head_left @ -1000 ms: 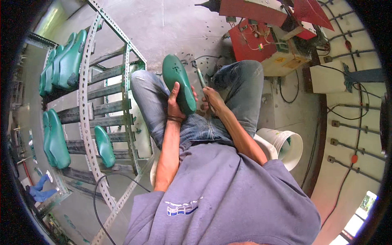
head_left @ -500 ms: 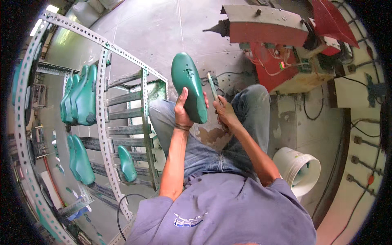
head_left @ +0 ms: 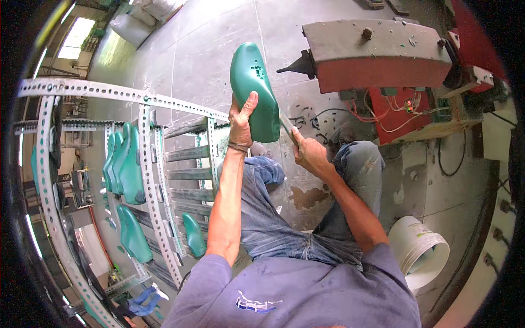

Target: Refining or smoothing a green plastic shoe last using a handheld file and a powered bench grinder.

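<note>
Left hand (head_left: 240, 123) clasps green shoe last (head_left: 253, 90) | right hand (head_left: 309, 153) grips thin tool (head_left: 286, 127) | last upright, long axis vertical

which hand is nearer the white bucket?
Right. The right hand, gripping a thin tool against the green shoe last, sits up and left of the white bucket; the left hand is farther left, holding the last.

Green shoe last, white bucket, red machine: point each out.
Green shoe last (head_left: 252, 82), head view, on its upper body.
White bucket (head_left: 411, 243), head view, on its outer wall.
Red machine (head_left: 377, 74), head view, on its red front.
</note>
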A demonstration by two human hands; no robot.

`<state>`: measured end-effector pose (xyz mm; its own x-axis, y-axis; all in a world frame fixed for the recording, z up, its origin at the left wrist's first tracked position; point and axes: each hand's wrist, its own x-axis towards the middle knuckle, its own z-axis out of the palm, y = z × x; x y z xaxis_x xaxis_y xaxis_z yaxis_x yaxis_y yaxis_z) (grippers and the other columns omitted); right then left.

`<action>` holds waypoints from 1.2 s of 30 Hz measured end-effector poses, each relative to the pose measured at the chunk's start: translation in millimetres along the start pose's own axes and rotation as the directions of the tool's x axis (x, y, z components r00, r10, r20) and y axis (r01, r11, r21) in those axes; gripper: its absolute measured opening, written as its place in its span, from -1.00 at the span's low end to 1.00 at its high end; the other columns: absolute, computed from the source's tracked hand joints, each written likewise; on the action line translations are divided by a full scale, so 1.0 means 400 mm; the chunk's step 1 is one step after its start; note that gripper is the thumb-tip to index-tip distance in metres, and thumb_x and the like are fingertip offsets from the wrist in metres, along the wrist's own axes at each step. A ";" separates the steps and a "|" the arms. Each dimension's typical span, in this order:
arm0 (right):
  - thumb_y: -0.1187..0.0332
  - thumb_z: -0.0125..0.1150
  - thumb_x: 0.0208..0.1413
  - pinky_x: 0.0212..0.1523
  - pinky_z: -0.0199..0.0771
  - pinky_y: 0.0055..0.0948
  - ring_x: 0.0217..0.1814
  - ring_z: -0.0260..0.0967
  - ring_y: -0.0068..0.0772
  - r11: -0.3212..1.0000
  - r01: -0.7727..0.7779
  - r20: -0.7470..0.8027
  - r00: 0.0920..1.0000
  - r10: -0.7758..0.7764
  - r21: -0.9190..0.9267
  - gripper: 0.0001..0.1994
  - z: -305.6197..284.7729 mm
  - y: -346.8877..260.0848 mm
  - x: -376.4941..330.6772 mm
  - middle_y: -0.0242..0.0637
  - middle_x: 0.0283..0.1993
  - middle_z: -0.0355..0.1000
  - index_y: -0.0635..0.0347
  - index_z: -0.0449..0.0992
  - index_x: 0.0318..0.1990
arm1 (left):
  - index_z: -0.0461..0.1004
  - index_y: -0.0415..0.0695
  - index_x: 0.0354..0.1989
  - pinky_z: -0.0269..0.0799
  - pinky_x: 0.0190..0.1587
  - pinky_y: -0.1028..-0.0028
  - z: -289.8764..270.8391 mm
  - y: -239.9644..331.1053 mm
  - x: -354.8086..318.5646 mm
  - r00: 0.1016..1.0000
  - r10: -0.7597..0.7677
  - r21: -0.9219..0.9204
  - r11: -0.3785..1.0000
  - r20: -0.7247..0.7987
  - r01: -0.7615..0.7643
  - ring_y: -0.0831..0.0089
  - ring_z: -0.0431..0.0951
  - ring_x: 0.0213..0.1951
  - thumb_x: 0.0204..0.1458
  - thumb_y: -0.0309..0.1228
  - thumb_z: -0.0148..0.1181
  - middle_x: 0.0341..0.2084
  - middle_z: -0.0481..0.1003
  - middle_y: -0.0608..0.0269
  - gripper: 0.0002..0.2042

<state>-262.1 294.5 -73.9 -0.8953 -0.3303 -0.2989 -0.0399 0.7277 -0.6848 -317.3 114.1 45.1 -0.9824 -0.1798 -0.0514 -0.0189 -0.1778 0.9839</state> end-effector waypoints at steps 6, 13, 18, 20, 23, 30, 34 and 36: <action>0.25 0.14 0.17 -0.25 0.47 0.09 -0.25 0.52 0.18 0.995 0.029 0.018 0.999 -0.027 -0.092 -0.39 0.024 0.010 0.012 0.08 -0.33 0.53 0.02 0.20 0.40 | 0.44 -0.13 0.11 0.50 -0.15 0.51 0.022 0.036 0.012 0.996 0.085 0.229 0.970 0.000 -0.083 0.54 0.54 -0.22 0.16 -0.23 0.35 -0.20 0.55 0.30 -0.59; 0.33 0.15 0.10 -0.27 0.48 0.10 -0.24 0.53 0.17 0.996 0.068 0.034 0.997 -0.066 -0.056 -0.35 0.013 0.003 0.016 0.07 -0.30 0.54 0.14 0.18 0.38 | 0.43 -0.19 0.10 0.49 -0.14 0.48 0.031 0.037 0.028 0.973 0.225 0.467 0.855 0.056 -0.225 0.51 0.54 -0.23 0.13 -0.22 0.38 -0.23 0.57 0.27 -0.55; 0.38 0.16 0.04 -0.30 0.50 0.08 -0.25 0.54 0.16 0.996 0.061 0.022 0.998 -0.060 -0.062 -0.31 0.014 0.010 0.019 0.06 -0.32 0.53 0.16 0.16 0.39 | 0.43 -0.20 0.09 0.49 -0.14 0.47 0.052 0.041 0.033 0.977 0.198 0.454 0.866 0.072 -0.209 0.49 0.54 -0.23 0.13 -0.22 0.38 -0.23 0.57 0.25 -0.55; 0.35 0.14 0.08 -0.29 0.50 0.08 -0.24 0.54 0.15 0.998 0.010 0.101 0.995 -0.003 -0.063 -0.34 -0.005 -0.011 0.017 0.05 -0.32 0.53 0.07 0.18 0.39 | 0.43 -0.21 0.08 0.49 -0.14 0.47 0.046 0.049 0.032 0.977 0.202 0.447 0.869 0.069 -0.211 0.49 0.54 -0.24 0.14 -0.22 0.37 -0.24 0.57 0.24 -0.56; 0.34 0.15 0.09 -0.28 0.49 0.08 -0.24 0.54 0.14 0.999 0.019 0.042 0.999 -0.017 -0.048 -0.37 0.012 0.005 0.020 0.03 -0.30 0.53 0.04 0.21 0.38 | 0.42 -0.20 0.11 0.50 -0.14 0.47 0.055 0.057 0.034 0.971 0.216 0.512 0.826 0.100 -0.236 0.47 0.56 -0.24 0.13 -0.23 0.37 -0.23 0.58 0.22 -0.54; 0.30 0.14 0.15 -0.28 0.47 0.10 -0.27 0.52 0.19 0.997 0.045 0.022 0.999 -0.043 -0.069 -0.45 0.008 -0.011 0.016 0.05 -0.35 0.53 0.04 0.26 0.33 | 0.23 -0.19 0.36 0.56 -0.14 0.35 0.057 0.093 0.044 0.920 0.325 0.676 0.630 0.219 -0.383 0.33 0.65 -0.21 0.08 -0.25 0.41 -0.17 0.62 0.01 -0.29; 0.35 0.15 0.12 -0.29 0.47 0.09 -0.29 0.52 0.18 0.998 0.066 -0.017 0.998 -0.066 -0.007 -0.46 0.007 -0.018 0.012 0.05 -0.36 0.52 0.09 0.29 0.30 | 0.17 -0.18 0.41 0.59 -0.18 0.32 0.053 0.098 0.054 0.863 0.392 0.699 0.517 0.319 -0.493 0.25 0.68 -0.26 0.06 -0.24 0.43 -0.23 0.64 -0.01 -0.23; 0.36 0.14 0.12 -0.29 0.47 0.10 -0.29 0.52 0.18 0.997 0.073 0.000 0.997 -0.073 0.012 -0.47 0.008 -0.018 0.011 0.06 -0.36 0.52 0.10 0.30 0.29 | 0.17 -0.19 0.41 0.59 -0.18 0.33 0.054 0.101 0.053 0.872 0.378 0.704 0.524 0.312 -0.479 0.25 0.68 -0.27 0.06 -0.24 0.42 -0.24 0.64 -0.01 -0.23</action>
<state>-264.3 285.7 -72.5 -0.8901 -0.3824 -0.2479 -0.0998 0.6944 -0.7126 -342.9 123.9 87.3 -0.9216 0.0782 0.3801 0.3297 0.6744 0.6606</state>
